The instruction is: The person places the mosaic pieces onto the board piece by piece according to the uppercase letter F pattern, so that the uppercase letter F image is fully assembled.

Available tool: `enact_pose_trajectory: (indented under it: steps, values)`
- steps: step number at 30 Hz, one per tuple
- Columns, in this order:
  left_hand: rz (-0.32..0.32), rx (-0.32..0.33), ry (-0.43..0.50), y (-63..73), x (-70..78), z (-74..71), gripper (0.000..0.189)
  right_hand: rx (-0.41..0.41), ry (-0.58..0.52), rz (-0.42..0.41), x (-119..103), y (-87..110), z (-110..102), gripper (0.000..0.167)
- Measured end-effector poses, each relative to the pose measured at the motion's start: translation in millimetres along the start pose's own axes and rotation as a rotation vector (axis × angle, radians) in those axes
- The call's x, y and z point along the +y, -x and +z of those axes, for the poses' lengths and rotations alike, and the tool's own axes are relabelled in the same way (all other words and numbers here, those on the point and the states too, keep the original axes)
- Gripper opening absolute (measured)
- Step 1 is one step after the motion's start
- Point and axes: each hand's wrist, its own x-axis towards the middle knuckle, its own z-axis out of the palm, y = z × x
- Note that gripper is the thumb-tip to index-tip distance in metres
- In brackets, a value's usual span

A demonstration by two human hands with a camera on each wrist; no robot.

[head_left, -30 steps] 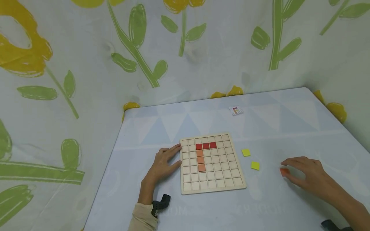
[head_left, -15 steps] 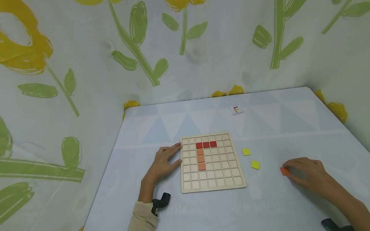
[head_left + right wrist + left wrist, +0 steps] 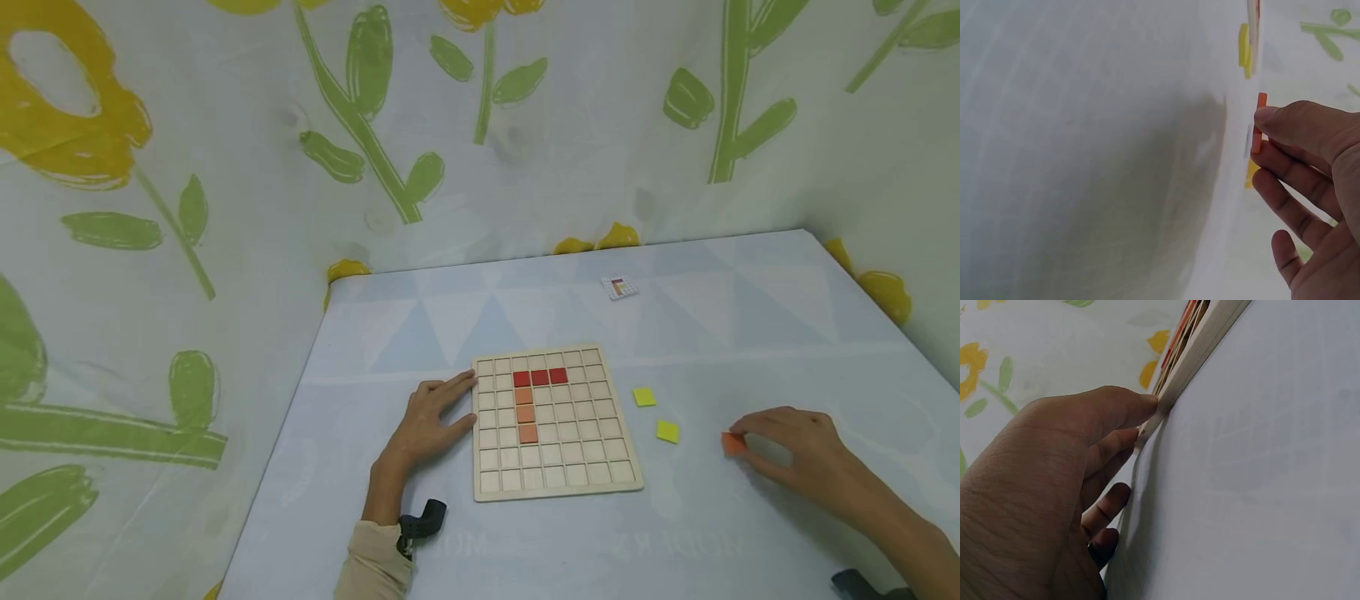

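The right grip [image 3: 812,450] pinches an orange tile [image 3: 731,445]; leftward of it, past two yellow tiles [image 3: 643,397], lies the gridded board [image 3: 577,475], touched by the unclenched left grip [image 3: 423,425].

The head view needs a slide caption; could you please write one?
Left hand touching a wooden grid board's edge, right hand pinching an orange square tile.

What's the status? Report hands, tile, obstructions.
Left hand touching grid board's left edge. Right hand pinching orange tile. Two yellow tiles between it and board.
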Motion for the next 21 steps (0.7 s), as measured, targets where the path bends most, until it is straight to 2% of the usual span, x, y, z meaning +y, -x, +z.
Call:
enact_pose_trajectory:
  steps: [6, 10, 13, 14, 16, 17, 20, 21]
  values:
    - [-0.014, -0.017, -0.008, -0.7, 0.2, -0.8, 0.061, -0.001, -0.016, -0.010, -12, -9.8, 0, 0.057]
    - [0.000, -0.017, -0.009, -0.7, 0.1, -0.6, 0.061, 0.002, -0.021, -0.025, -21, -18.1, -1, 0.055]
    - [0.011, -0.013, -0.007, -1.0, -0.2, -0.1, 0.061, 0.023, -0.041, -0.054, -26, -24.0, -1, 0.032]
    - [0.011, -0.012, -0.009, -1.0, -0.3, 0.2, 0.061, 0.029, -0.045, -0.062, -28, -26.0, 0, 0.034]
    - [0.002, -0.016, -0.012, -1.2, -0.5, 0.5, 0.061, 0.037, -0.052, -0.075, -31, -29.9, 0, 0.051]
    - [0.002, -0.014, -0.010, -1.2, -0.3, 0.4, 0.061, 0.036, -0.053, -0.076, -33, -32.0, 0, 0.052]
    - [-0.009, -0.021, -0.019, -1.3, -0.7, -0.1, 0.061, 0.020, -0.045, -0.067, -40, -38.5, 0, 0.032]
    - [-0.014, -0.026, -0.021, -1.4, -0.9, -0.4, 0.061, 0.012, -0.040, -0.064, -43, -40.6, -1, 0.033]
